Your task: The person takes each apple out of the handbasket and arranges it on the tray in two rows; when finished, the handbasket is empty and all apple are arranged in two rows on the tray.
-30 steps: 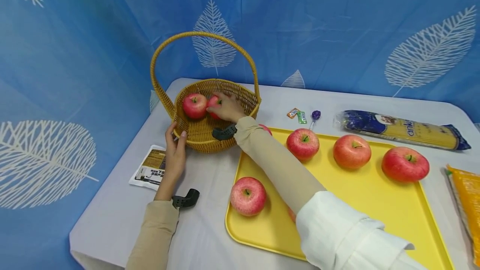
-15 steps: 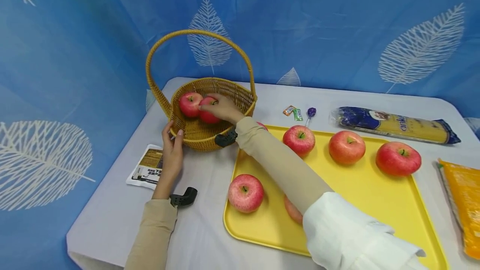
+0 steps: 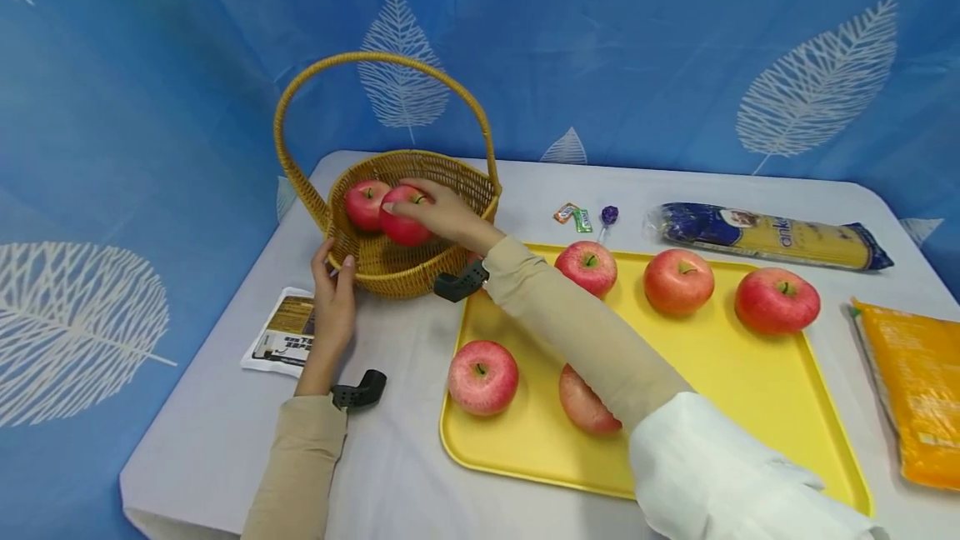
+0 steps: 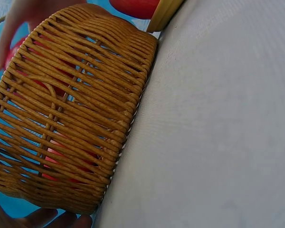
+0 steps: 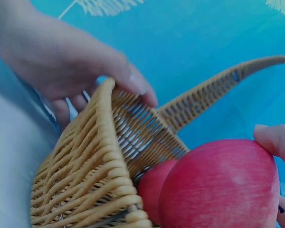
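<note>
My right hand [image 3: 450, 213] grips a red apple [image 3: 403, 228] over the brown wicker basket [image 3: 408, 282], which has a tall arched handle. A second red apple [image 3: 363, 208] lies inside, on the left. In the right wrist view the held apple [image 5: 223, 190] partly covers the other apple [image 5: 154, 185]. My left hand [image 3: 333, 307] holds the basket's near left rim. Its thumb lies over the edge and its fingers are against the outer wall, as the right wrist view shows. Through the weave in the left wrist view, red shows inside the basket [image 4: 71, 114].
A yellow tray [image 3: 720, 390] with several apples stands to the right, one apple partly behind my right forearm. Behind it lie small wrapped candies [image 3: 573, 217], a lollipop [image 3: 609, 215] and a long pasta packet [image 3: 772, 236]. An orange bag [image 3: 915, 390] lies far right, a flat pouch [image 3: 283, 332] at left.
The apple in my right hand has come up inside the basket, looks larger and overlaps the other apple. My left hand stays on the rim. The whole head view has shifted slightly.
</note>
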`<state>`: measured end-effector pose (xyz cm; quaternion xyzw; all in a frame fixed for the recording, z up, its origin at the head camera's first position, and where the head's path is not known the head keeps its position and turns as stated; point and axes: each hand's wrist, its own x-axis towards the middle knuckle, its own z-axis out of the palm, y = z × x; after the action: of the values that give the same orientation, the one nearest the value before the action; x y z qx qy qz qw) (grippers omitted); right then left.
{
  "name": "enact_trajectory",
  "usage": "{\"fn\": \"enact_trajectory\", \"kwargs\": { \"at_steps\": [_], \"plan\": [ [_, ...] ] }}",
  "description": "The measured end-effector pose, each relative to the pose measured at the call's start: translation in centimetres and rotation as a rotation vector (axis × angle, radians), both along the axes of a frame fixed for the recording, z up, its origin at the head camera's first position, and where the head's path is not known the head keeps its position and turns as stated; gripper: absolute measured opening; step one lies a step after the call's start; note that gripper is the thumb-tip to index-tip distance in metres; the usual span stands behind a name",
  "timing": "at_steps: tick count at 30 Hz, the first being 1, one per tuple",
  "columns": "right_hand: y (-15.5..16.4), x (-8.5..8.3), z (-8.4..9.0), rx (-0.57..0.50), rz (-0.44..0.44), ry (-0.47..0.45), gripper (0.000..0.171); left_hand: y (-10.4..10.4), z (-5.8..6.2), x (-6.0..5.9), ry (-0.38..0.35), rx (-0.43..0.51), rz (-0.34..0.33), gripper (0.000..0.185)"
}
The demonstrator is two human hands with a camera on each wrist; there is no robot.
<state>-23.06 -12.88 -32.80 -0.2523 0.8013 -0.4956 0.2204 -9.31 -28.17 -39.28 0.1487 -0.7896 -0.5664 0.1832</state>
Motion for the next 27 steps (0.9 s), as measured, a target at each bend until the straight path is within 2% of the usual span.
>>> {"fn": "enact_trajectory", "kwargs": {
  "at_steps": [4, 8, 18, 27],
  "plan": [
    [0.9, 0.4, 0.7, 0.000, 0.010, -0.003, 0.063, -0.7, -1.2, -0.5, 0.020, -0.006, 0.003, 0.050],
    [2.2, 0.6, 1.2, 0.027, 0.044, 0.021, 0.062, -0.9, -1.7, -0.6, 0.037, -0.018, 0.000, 0.051],
    [6.7, 1.1, 2.6, -0.004, 0.189, 0.066, 0.058, -0.6, -1.8, -0.5, 0.039, 0.000, 0.008, 0.051],
    [11.7, 2.0, 3.2, 0.109, 0.212, 0.140, 0.059, -0.6, -2.0, -0.5, 0.034, -0.012, 0.008, 0.052]
  ]
}}
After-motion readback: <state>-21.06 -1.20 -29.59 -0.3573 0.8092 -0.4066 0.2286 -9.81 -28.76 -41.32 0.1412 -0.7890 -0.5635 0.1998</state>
